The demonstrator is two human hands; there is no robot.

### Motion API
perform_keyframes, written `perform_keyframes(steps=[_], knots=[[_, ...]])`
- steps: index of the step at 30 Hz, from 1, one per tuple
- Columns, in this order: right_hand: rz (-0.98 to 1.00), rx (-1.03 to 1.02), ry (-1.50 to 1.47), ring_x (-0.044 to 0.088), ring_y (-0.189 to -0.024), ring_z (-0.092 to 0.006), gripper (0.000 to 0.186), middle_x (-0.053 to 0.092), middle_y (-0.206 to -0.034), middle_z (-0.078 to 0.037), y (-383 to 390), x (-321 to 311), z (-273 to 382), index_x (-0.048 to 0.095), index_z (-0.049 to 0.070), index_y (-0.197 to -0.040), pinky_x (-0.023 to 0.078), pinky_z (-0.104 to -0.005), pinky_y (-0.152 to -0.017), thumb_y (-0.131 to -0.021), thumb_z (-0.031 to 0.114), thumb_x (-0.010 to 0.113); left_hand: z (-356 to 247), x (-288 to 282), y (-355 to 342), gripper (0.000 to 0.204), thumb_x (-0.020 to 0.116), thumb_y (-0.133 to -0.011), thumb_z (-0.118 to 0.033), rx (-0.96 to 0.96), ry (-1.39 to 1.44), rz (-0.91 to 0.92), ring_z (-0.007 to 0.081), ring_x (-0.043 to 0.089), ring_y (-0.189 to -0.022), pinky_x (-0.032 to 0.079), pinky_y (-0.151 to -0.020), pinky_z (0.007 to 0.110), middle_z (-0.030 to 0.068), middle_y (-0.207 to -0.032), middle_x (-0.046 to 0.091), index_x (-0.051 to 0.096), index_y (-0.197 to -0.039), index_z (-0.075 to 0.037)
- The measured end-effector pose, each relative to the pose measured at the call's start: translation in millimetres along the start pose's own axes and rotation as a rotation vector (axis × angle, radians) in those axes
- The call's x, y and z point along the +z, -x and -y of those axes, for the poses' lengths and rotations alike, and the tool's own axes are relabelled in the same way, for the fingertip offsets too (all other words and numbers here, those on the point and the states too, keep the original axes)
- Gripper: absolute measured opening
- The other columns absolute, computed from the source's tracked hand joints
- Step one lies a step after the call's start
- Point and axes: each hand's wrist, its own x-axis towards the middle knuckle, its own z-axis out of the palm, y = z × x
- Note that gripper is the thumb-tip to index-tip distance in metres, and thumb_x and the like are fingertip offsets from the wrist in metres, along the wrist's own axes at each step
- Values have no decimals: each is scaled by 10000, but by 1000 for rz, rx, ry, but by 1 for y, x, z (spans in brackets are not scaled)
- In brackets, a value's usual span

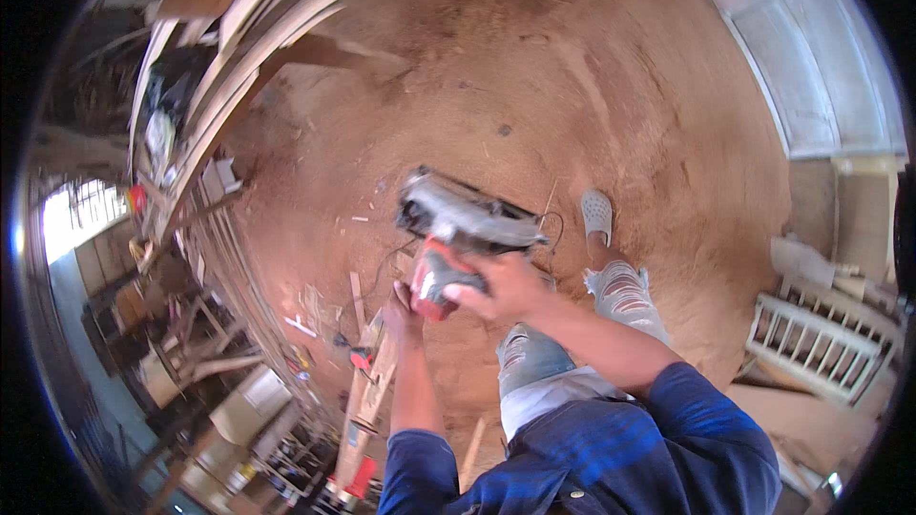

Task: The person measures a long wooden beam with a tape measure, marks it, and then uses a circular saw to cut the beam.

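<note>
My right hand [501, 288] is wrapped round the black-and-red handle of a circular saw [472, 219]. The saw is held up above the dirt floor, its grey metal guard and flat base turned away from me. My left hand [403, 317] is right beside the saw's red motor end; its fingers are smeared and partly hidden, so whether it grips the saw is unclear. Below that hand a narrow wooden plank [374, 386] runs toward me, with a red-and-black tool [361, 359] lying on it. A dark cord [389, 262] loops near the saw.
Long curved boards [258, 48] are stacked along the left. A cluttered bench with tools [296, 453] stands at the lower left. To the right are a white slatted frame [816, 343] and pale panels [806, 57]. Wood scraps [301, 326] litter the brown floor [611, 86].
</note>
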Motion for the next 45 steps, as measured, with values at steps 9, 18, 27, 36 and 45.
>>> perform_keyframes(steps=[9, 18, 27, 36, 45], knots=[[29, -12, 46, 739, -784, -301, 538, 703, -835, -207, -3, -177, 89, 681, -39, -1183, 558, -391, -727, -892, 412, 721, -81, -26, -5, 322, 446, -1073, -301, -100, 93, -221, 412, 601, -1026, 443, -899, 540, 206, -1026, 678, 645, -1013, -56], [20, -163, 222, 576, -652, -137, 674, 613, -731, -36, -92, -184, 161, 700, -49, -1094, 448, -311, -606, -939, 597, 582, -225, -26, -72, 486, 693, -879, -465, -123, 181, -209, 374, 619, -1091, 415, -1059, 529, 189, -1104, 694, 666, -1098, -32], [447, -53, 207, 540, -716, -119, 631, 615, -757, -26, -220, -123, 193, 708, -44, -1128, 458, -313, -654, -938, 553, 639, -250, -15, -105, 219, 621, -886, -243, -226, 230, 191, 307, 681, -1063, 456, -1023, 511, 165, -1063, 732, 726, -971, -70], [915, -83, 112, 478, -607, -66, 625, 538, -695, 43, -336, -60, 216, 717, -30, -1127, 378, -262, -528, -940, 565, 676, -261, 22, -102, 308, 588, -939, -227, -347, 405, -156, 294, 641, -1175, 389, -1135, 516, 132, -1162, 713, 681, -1182, -64], [1240, -264, 69, 482, -562, -60, 399, 561, -692, 27, -413, -16, 270, 701, -18, -1090, 363, -251, -500, -994, 368, 669, -323, 1, -98, 638, 618, -891, -155, -801, 202, -238, 342, 258, -1557, 189, -1276, 533, 202, -1619, 372, 461, -1483, 23]])
